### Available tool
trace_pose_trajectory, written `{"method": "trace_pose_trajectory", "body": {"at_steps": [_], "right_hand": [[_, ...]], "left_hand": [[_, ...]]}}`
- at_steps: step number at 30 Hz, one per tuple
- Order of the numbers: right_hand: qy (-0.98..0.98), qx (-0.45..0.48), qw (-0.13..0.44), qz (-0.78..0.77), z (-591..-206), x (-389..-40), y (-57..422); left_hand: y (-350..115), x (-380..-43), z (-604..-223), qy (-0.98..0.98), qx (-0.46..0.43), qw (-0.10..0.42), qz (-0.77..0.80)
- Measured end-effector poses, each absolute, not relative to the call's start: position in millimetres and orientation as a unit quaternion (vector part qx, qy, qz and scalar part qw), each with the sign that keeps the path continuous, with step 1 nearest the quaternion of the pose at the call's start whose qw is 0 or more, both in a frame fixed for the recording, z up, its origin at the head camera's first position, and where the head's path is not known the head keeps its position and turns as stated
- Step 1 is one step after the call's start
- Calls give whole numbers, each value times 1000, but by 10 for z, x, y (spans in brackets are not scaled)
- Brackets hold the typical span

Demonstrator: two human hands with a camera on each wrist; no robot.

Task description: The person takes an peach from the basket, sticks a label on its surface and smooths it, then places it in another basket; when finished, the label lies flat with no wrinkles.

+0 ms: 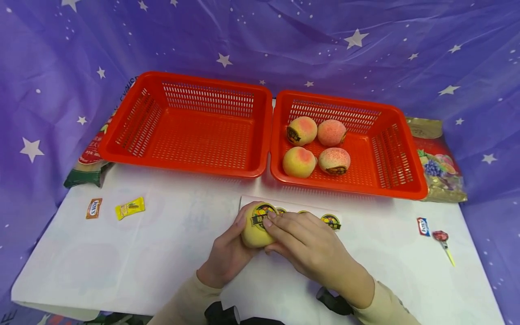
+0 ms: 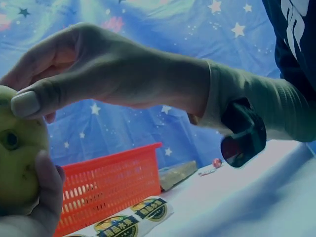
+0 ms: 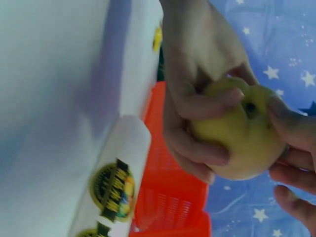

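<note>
A yellow peach [image 1: 253,234] is held above the front middle of the table, with a round black-and-colored label [image 1: 262,215] on its upper side. My left hand [image 1: 232,255] cups the peach from the left and below, its fingers curled around it in the right wrist view. From the right, my right hand [image 1: 310,243] lays its fingertips over the label. Its thumb touches the peach's other side in the left wrist view. Behind the hands lies a white label strip [image 1: 248,201] with several like labels [image 1: 331,221], partly covered by the right hand.
A red basket [image 1: 382,192] at the back right holds several peaches [image 1: 299,162]; another red basket [image 1: 183,167] stands left of it. Wrapped candies [image 1: 130,208] lie at left, a lollipop [image 1: 440,236] at right. Printed bags [image 1: 440,167] stick out beside the baskets.
</note>
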State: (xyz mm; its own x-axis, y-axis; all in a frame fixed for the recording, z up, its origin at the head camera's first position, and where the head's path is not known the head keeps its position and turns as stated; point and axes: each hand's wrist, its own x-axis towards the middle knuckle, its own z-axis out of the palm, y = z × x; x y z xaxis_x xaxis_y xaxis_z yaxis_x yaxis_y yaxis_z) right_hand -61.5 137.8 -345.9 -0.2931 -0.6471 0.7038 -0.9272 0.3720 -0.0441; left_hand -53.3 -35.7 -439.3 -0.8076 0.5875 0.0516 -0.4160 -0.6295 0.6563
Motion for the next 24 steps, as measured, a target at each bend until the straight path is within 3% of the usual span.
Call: {"method": "trace_pose_trajectory", "body": {"at_steps": [11, 19, 24], "right_hand": [[-703, 509, 452, 205, -3588, -633, 1300], [-751, 477, 390, 236, -3586, -623, 1286], [-738, 473, 405, 259, -3614, -638, 1285]], "left_hand": [[-382, -516, -4430, 299, 89, 287, 906], [-375, -510, -4437, 309, 103, 283, 902], [-385, -512, -4436, 320, 101, 288, 897]]}}
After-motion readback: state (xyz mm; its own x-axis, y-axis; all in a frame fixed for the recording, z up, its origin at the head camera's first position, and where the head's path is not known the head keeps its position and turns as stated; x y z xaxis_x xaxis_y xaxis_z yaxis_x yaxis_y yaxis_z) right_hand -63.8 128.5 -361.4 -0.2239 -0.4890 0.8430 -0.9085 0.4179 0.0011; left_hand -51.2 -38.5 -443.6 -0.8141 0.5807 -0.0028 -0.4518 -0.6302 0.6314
